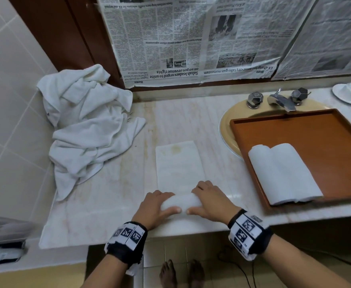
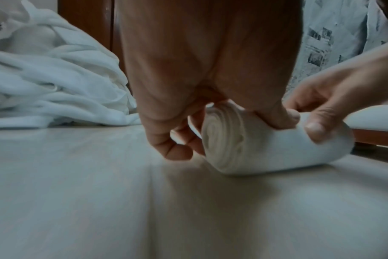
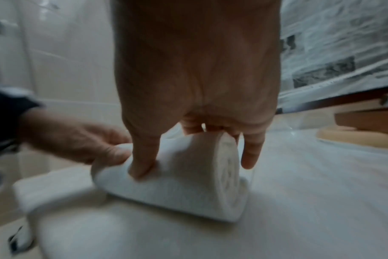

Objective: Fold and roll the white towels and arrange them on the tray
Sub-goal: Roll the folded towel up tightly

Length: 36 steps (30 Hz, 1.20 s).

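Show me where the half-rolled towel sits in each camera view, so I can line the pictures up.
Head: the half-rolled towel lies low in the centre, near the counter's front edge, between the left hand and right hand.
Left wrist: right of centre, spiral end facing the camera.
Right wrist: centre, spiral end on its right.
Shared landmark: the wooden tray, to the roll's right in each view.

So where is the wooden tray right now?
In the head view the wooden tray sits at the right, over the sink below the tap, with two rolled towels on it.
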Each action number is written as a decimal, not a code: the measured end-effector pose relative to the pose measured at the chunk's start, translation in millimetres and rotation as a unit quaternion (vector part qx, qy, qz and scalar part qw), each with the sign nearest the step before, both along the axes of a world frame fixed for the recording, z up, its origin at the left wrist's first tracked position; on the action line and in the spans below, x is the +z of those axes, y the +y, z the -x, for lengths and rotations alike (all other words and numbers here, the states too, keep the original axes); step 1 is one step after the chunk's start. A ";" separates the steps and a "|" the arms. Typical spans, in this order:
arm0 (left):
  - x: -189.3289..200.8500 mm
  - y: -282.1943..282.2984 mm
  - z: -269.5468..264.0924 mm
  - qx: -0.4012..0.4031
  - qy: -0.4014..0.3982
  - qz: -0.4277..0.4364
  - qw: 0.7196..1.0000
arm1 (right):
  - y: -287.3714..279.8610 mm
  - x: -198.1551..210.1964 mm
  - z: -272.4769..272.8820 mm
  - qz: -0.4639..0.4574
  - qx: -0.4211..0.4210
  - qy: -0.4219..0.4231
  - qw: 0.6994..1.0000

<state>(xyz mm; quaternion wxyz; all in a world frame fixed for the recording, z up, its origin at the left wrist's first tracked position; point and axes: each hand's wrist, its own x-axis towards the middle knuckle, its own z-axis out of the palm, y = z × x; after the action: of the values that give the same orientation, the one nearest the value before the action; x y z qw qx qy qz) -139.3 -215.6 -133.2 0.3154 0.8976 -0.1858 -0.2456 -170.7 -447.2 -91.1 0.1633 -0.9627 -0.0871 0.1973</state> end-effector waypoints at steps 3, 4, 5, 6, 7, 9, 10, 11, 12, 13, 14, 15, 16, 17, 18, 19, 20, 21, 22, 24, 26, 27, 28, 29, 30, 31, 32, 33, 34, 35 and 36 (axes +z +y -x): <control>5.0 -1.9 -14.8 -0.016 0.047 -0.005 0.999 | 4.4 -9.3 18.8 0.036 0.013 -0.072 0.997; 7.1 -3.8 -16.5 -0.016 0.051 -0.003 0.999 | 5.9 -13.8 23.6 0.046 0.018 -0.079 0.996; 8.2 -5.5 -15.8 -0.012 0.051 -0.002 0.999 | 6.9 -18.6 26.6 0.058 0.018 -0.080 0.995; 7.6 -6.7 -13.3 0.002 0.045 0.003 0.999 | 7.0 -22.3 27.7 0.064 0.014 -0.085 0.994; 7.1 -7.1 -8.8 0.022 0.033 0.010 0.999 | 6.9 -23.6 26.7 0.060 0.007 -0.087 0.994; 6.5 -5.2 2.4 0.066 -0.016 0.032 0.997 | 6.3 -20.2 20.0 0.038 -0.004 -0.073 0.997; 5.9 -3.3 7.0 0.074 -0.048 0.046 0.995 | 5.4 -18.5 16.0 0.026 -0.007 -0.060 0.998; 4.9 -1.9 10.8 0.066 -0.077 0.055 0.993 | 4.6 -17.1 12.4 0.016 -0.012 -0.048 0.999; 3.8 -1.0 13.9 0.048 -0.099 0.059 0.992 | 4.5 -15.2 9.6 0.009 -0.018 -0.034 0.999; 0.9 -0.1 15.7 0.029 -0.112 0.056 0.992 | 5.1 -13.6 7.5 0.003 -0.024 -0.021 0.999; -0.7 0.1 16.2 0.018 -0.116 0.050 0.992 | 5.4 -12.3 5.9 -0.002 -0.028 -0.009 1.000; -3.1 0.6 15.0 0.019 -0.109 0.048 0.993 | 5.1 -11.0 4.4 -0.005 -0.030 0.001 1.000; -4.4 1.0 13.0 0.026 -0.093 0.049 0.994 | 4.4 -9.9 3.4 -0.007 -0.031 0.010 0.999; -4.7 0.9 9.8 0.033 -0.069 0.050 0.996 | 2.9 -9.5 2.3 -0.010 -0.034 0.020 0.999; -3.9 0.6 5.7 0.034 -0.042 0.050 0.997 | 1.4 -8.2 2.0 -0.013 -0.037 0.026 0.999; -3.1 0.2 1.5 0.031 -0.019 0.051 0.998 | 0.3 -8.1 3.4 -0.012 -0.037 0.024 0.999; -1.0 -0.7 -2.7 0.025 -0.003 0.052 0.998 | 0.2 -8.1 5.6 0.001 -0.033 0.008 0.999; 1.0 -1.0 -6.1 0.021 0.010 0.050 0.998 | 1.3 -9.9 8.5 0.030 -0.021 -0.017 0.999; 3.2 -1.4 -8.8 0.024 0.022 0.047 0.998 | 2.8 -10.9 12.5 0.064 -0.010 -0.030 0.997; 8.0 -3.7 -10.4 0.044 0.039 0.037 0.998 | 4.2 -14.9 19.7 0.091 -0.016 -0.055 0.994; 10.4 -6.9 -6.9 0.055 0.026 0.022 0.998 | 2.3 -20.9 22.1 0.087 -0.008 -0.093 0.992; 9.7 -8.1 -3.2 0.062 0.012 0.016 0.998 | 0.9 -21.1 19.1 0.081 0.005 -0.091 0.993; 8.5 -9.1 2.1 0.073 -0.007 0.015 0.997 | -0.1 -17.7 14.7 0.074 0.010 -0.080 0.994; 6.9 -9.5 8.2 0.086 -0.033 0.019 0.996 | -0.3 -13.9 9.0 0.074 0.011 -0.059 0.995; 4.7 -9.7 13.3 0.090 -0.071 0.026 0.993 | -0.5 -10.6 2.2 0.075 0.014 -0.039 0.996; 1.5 -9.7 17.7 0.080 -0.113 0.028 0.990 | -1.1 -8.5 -4.1 0.069 0.012 -0.029 0.997; -1.3 -10.0 20.5 0.065 -0.145 0.029 0.987 | -0.8 -5.0 -9.4 0.062 0.009 -0.013 0.998; -2.6 -10.3 21.0 0.058 -0.158 0.033 0.985 | -0.7 -1.8 -14.3 0.057 0.008 0.008 0.998; -4.3 -9.8 18.6 0.061 -0.149 0.037 0.986 | -1.7 -1.2 -16.9 0.055 0.007 0.028 0.998; -3.8 -9.0 13.5 0.064 -0.129 0.042 0.989 | -2.7 -1.2 -17.4 0.051 0.004 0.037 0.998; -3.1 -7.8 6.2 0.063 -0.105 0.048 0.991 | -2.9 -0.7 -15.0 0.051 0.004 0.031 0.998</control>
<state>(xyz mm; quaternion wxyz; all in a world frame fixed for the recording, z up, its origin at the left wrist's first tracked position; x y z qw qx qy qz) -145.5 -223.4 -136.3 0.3518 0.9122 -0.1721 -0.1204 -155.8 -450.1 -91.8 0.1154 -0.9629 -0.0758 0.2317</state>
